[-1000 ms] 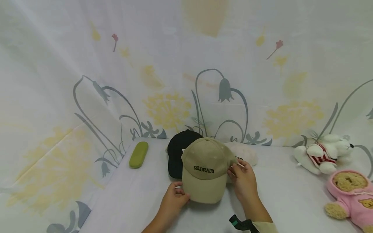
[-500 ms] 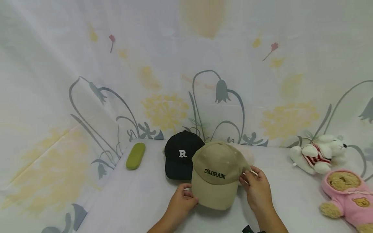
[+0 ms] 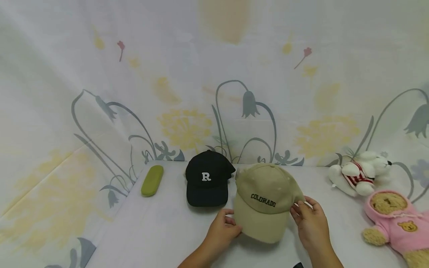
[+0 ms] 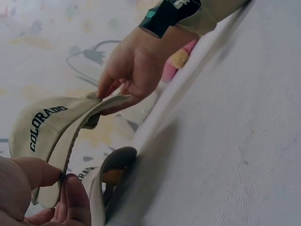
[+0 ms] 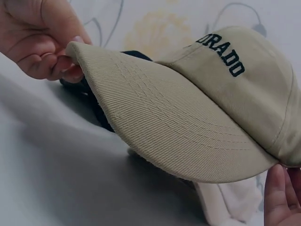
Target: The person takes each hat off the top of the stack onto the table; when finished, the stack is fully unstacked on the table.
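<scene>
A khaki baseball cap [image 3: 263,201] lettered COLORADO hangs above the white surface. My left hand [image 3: 222,230] pinches the left edge of its brim between thumb and fingers. On the other side, my right hand [image 3: 313,223] grips the cap's lower side near where brim and crown meet. To the left a black baseball cap [image 3: 207,180] with a white R stands brim forward. Beneath and behind the khaki cap is a pale cap [image 4: 96,188] with dark lettering, seen in the left wrist view; the khaki cap hides it in the head view.
A green oblong case [image 3: 152,181] lies at the back left. On the right are a white plush toy [image 3: 360,174] in red stripes and a teddy bear [image 3: 399,223] in a pink hoodie. A flower-printed curtain [image 3: 187,74] rises behind the white surface [image 3: 151,230].
Both hands have carried the khaki cap to the right and slightly toward me. The black cap, partly covered before, now shows its whole front. The view has shifted slightly.
</scene>
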`<state>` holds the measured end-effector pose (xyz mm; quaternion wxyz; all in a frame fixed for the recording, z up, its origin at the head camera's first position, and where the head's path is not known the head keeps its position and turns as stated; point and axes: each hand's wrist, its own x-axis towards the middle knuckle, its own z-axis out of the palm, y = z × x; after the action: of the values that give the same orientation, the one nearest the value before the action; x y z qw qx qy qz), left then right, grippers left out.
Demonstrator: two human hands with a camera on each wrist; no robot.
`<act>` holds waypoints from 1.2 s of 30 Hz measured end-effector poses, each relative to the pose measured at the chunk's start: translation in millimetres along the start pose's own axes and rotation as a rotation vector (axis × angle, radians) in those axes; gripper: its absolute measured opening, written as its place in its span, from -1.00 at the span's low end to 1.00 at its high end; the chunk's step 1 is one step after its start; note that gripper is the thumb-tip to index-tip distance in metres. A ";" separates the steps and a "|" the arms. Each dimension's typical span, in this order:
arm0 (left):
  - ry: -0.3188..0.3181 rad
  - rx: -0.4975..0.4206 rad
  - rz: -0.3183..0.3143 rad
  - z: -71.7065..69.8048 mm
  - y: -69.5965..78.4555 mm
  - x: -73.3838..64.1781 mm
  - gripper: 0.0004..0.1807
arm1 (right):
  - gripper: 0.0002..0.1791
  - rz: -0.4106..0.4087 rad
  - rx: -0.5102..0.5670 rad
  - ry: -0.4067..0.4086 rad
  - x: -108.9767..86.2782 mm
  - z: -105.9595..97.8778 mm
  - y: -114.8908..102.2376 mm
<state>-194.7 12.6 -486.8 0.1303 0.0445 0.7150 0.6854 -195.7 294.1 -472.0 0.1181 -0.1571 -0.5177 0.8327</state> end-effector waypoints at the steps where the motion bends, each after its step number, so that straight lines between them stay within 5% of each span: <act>1: -0.008 -0.003 -0.001 3.3 0.5 1.4 -0.42 | -0.71 0.001 0.007 0.011 0.1 -3.3 -1.4; 21: -0.097 -0.072 0.012 75.6 1.8 24.2 -0.48 | -0.66 0.041 0.161 0.187 9.1 -66.6 -33.2; 36: -0.091 -0.007 -0.007 121.7 1.0 27.3 -0.52 | -0.75 0.059 0.179 0.376 11.5 -95.9 -43.1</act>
<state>-191.0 137.2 -492.4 0.1654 0.0727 0.7061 0.6847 -168.0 396.1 -474.5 0.2020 -0.3138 -0.4057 0.8344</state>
